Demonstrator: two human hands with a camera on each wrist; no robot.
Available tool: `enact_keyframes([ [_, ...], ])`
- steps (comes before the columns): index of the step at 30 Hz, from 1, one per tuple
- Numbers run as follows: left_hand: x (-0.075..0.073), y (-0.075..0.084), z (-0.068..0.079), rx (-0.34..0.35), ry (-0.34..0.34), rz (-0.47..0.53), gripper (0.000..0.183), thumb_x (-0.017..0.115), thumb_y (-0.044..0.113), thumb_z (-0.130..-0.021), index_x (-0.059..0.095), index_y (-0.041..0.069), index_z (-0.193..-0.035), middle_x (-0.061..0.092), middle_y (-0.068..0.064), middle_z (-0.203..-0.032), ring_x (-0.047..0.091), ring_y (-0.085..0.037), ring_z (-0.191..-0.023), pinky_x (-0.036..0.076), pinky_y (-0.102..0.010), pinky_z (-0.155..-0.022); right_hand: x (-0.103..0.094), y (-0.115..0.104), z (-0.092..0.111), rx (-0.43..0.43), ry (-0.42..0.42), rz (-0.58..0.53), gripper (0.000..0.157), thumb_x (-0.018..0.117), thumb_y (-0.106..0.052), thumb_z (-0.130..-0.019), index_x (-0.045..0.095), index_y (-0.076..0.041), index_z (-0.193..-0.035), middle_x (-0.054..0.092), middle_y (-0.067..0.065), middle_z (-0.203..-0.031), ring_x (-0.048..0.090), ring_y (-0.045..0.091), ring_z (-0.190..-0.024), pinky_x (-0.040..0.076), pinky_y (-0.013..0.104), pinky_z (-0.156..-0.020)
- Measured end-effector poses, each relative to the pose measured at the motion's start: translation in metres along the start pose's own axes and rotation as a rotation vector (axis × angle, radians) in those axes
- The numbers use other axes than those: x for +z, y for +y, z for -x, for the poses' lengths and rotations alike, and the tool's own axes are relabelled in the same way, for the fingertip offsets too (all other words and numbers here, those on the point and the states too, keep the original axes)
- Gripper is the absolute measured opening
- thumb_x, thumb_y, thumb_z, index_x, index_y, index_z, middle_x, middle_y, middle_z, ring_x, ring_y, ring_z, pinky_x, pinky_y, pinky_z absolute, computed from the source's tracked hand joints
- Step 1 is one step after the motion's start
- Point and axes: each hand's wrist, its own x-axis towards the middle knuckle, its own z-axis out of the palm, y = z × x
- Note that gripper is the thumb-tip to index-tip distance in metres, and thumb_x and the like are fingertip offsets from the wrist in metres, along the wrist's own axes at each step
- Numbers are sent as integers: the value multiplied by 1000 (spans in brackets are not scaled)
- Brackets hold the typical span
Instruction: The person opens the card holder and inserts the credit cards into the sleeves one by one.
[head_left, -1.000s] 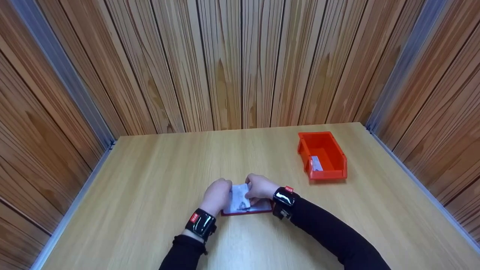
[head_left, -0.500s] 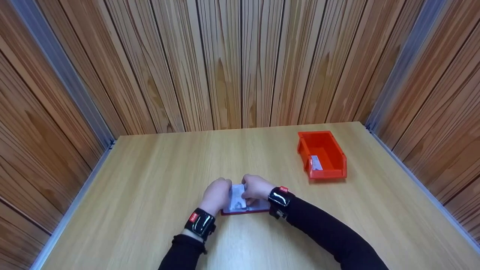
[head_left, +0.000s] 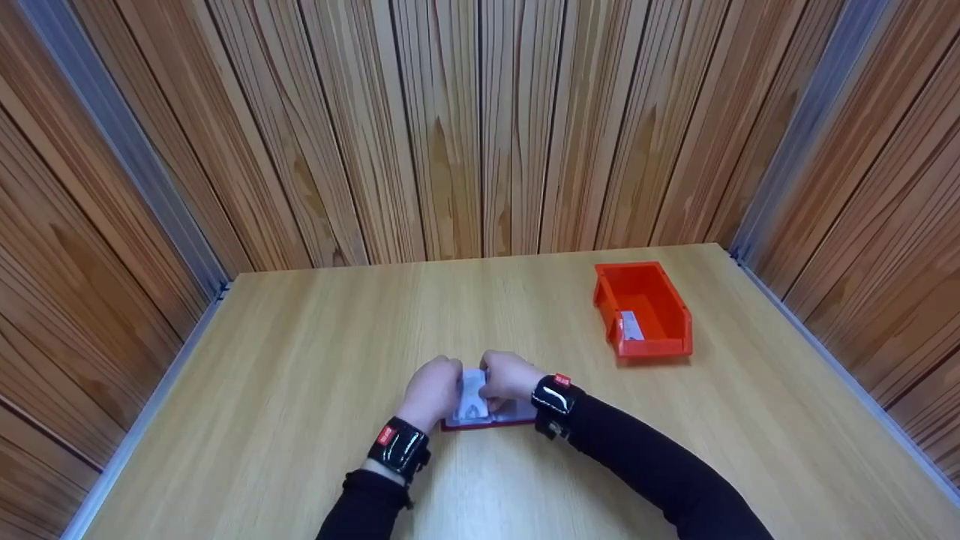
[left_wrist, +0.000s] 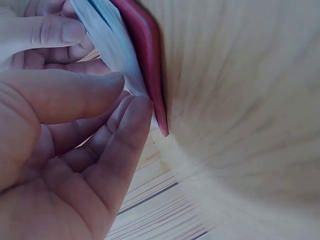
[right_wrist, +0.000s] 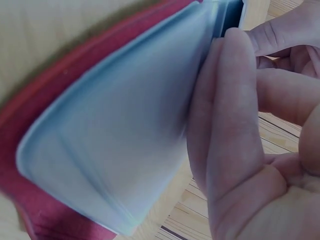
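Observation:
A red-covered booklet (head_left: 517, 411) with pale, glossy, round-cornered leaves lies open on the table in front of the person. One whitish leaf (head_left: 472, 396) stands raised between the two hands, with a grey printed patch near its lower edge. The left hand (head_left: 433, 391) pinches the leaf's left edge between thumb and fingertips, close over the red cover (left_wrist: 150, 55). From the other side the right hand (head_left: 510, 377) holds the same leaf, its thumb on the near face. In the right wrist view a flat pale leaf (right_wrist: 115, 120) lies beside the right fingers (right_wrist: 232, 115).
An orange-red open bin (head_left: 645, 311) with a white label on it stands toward the back right of the wooden table (head_left: 360, 322). Wood-panelled walls (head_left: 442, 135) close in the table behind and at both sides. Black bands with red tags circle both wrists.
The right hand has moved a little left toward the left hand, and the raised leaf has narrowed and shifted left with it. The left hand has stayed almost in place.

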Motion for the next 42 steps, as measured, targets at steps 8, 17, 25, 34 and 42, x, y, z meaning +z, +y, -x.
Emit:
enact_keyframes([
  [8, -2, 1, -1, -49, -48, 23, 5, 68, 2, -85, 64, 1, -84, 54, -7, -78, 55, -24, -73, 49, -40, -67, 0, -3, 2, -40, 5, 78, 36, 66, 2, -87, 54, 13, -120, 60, 5, -73, 63, 9, -51, 52, 22, -51],
  [17, -3, 2, -1, -49, -60, 12, 4, 68, 1, -85, 64, 0, -88, 55, -9, -80, 57, -25, -75, 50, -40, -69, 0, -2, 2, -33, -1, 57, 41, 65, 1, -89, 53, 13, -126, 62, 8, -79, 65, 11, -55, 54, 25, -54],
  [25, -2, 2, 0, -17, -26, -23, 10, 71, -2, -79, 63, 1, -84, 55, -9, -78, 57, -26, -73, 50, -41, -67, 0, -2, 2, -63, 20, 106, 37, 67, 0, -86, 57, 13, -119, 65, 9, -79, 67, 15, -56, 54, 24, -58],
  [34, -2, 2, 0, -17, -22, -14, 11, 71, -3, -77, 63, 1, -84, 54, -9, -78, 56, -25, -72, 50, -40, -66, 0, -1, 1, -60, 28, 148, 38, 69, -2, -86, 58, 12, -119, 66, 13, -89, 67, 14, -58, 55, 29, -70],
  [42, -2, 3, 0, -18, -26, -38, 8, 69, -2, -81, 63, 1, -85, 55, -10, -78, 58, -25, -71, 50, -40, -65, -1, -2, 2, -47, 9, 99, 39, 67, -1, -88, 56, 12, -122, 66, 13, -88, 65, 12, -55, 54, 26, -58],
])
